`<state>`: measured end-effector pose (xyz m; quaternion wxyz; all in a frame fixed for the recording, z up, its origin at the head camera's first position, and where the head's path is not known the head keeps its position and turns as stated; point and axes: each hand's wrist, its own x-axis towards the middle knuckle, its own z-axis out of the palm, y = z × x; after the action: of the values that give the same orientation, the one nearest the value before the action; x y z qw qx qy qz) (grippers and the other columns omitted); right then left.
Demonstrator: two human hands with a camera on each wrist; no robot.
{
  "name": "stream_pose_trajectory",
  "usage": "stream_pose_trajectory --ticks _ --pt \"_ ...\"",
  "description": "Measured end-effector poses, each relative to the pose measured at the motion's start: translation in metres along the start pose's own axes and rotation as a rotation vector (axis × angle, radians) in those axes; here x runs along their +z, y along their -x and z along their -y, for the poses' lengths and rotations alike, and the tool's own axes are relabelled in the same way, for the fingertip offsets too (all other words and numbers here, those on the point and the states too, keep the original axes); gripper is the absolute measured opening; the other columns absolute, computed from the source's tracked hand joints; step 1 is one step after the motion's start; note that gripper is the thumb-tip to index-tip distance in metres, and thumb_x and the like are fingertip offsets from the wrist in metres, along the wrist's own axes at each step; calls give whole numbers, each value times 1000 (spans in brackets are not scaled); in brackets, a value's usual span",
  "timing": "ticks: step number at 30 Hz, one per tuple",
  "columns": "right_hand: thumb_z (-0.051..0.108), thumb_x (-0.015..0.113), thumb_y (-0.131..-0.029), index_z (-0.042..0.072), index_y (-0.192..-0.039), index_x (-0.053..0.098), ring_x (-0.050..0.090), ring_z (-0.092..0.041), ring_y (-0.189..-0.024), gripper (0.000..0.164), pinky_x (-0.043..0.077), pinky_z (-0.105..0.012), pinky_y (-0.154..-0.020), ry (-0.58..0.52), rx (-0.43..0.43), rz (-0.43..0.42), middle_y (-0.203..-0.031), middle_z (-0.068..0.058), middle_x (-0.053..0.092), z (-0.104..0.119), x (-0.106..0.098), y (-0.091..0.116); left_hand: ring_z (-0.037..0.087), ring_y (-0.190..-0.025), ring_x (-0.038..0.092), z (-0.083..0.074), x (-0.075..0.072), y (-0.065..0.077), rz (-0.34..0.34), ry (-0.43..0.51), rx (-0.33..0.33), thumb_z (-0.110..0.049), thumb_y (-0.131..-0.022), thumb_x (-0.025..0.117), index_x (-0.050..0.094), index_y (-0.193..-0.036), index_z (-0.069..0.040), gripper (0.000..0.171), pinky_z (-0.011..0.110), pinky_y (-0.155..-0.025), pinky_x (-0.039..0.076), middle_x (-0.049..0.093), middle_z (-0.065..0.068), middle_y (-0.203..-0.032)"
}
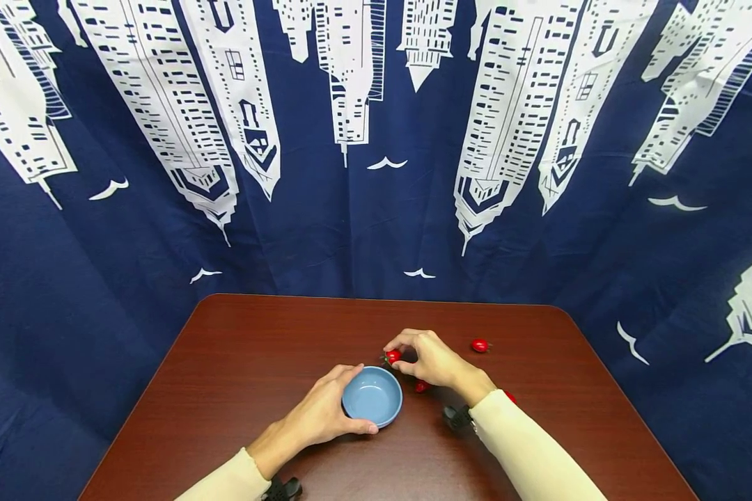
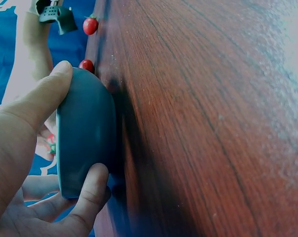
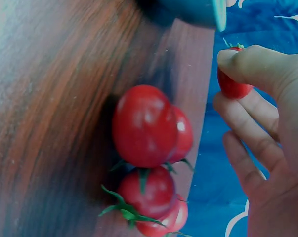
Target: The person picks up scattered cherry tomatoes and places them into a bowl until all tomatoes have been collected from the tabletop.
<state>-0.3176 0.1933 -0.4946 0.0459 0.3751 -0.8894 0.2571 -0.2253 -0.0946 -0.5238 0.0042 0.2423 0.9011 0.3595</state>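
A small round blue bowl (image 1: 372,396), with nothing inside, is in the middle of the head view. My left hand (image 1: 326,410) grips it from the left, thumb at the near rim and fingers round the far side. In the left wrist view the bowl (image 2: 87,128) shows side-on between thumb and fingers. Just beyond the bowl's right rim, my right hand (image 1: 435,358) pinches a red cherry tomato (image 1: 393,356) with green leaves. The right wrist view shows this tomato (image 3: 234,81) held between thumb and fingers, off the table.
More cherry tomatoes lie on the brown wooden table (image 1: 276,341): one at the back right (image 1: 480,345), one under the right hand (image 1: 421,385), and one partly hidden by the right sleeve (image 1: 510,396). A blue cloth with white buildings (image 1: 351,229) hangs behind the table.
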Motion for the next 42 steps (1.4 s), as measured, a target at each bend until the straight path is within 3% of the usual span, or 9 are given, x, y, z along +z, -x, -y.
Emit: stream_pose_trajectory --ticks 9,13,19,29,35,42 --pt "10 92 -99 14 -129 84 79 -14 -103 31 69 -32 -95 -8 -6 -16 -120 2 83 14 -10 6 41 -145 69 -1 0 -2 -11 -6 9 -49 -77 111 59 -167 -1 115 63 -121 58 69 14 -160" --pt "11 93 -99 14 -129 84 79 -21 -99 31 69 -35 -89 -23 -22 -17 -117 2 82 23 -12 6 41 -144 69 0 -1 -2 -8 -7 1 -51 -76 111 59 -168 -2 116 63 -119 59 69 14 -159" --pt "12 93 -100 12 -128 83 73 -17 -92 30 61 -22 -77 -34 -72 -4 -111 2 79 45 -10 4 39 -142 69 3 -3 -1 -4 0 -12 -52 -77 110 57 -169 -1 118 61 -116 61 69 15 -158" --pt "13 93 -99 9 -126 84 79 -24 -101 29 69 -32 -93 -24 -123 38 -114 -1 81 63 1 1 36 -140 70 0 -5 -4 -10 3 4 -56 -78 109 59 -167 -2 116 60 -117 61 70 16 -156" --pt "17 93 -100 10 -129 84 79 -17 -104 31 67 -26 -96 17 -120 65 -118 1 82 63 8 4 31 -136 71 -2 -1 -1 -16 -11 17 -56 -77 109 62 -165 -7 112 57 -115 62 73 11 -152" --pt "20 92 -101 12 -137 83 77 -21 -120 38 66 -37 -108 59 -117 61 -130 -4 82 64 13 8 28 -132 71 -1 -1 2 -9 -2 15 -56 -78 109 62 -165 -6 111 54 -112 63 73 11 -150"
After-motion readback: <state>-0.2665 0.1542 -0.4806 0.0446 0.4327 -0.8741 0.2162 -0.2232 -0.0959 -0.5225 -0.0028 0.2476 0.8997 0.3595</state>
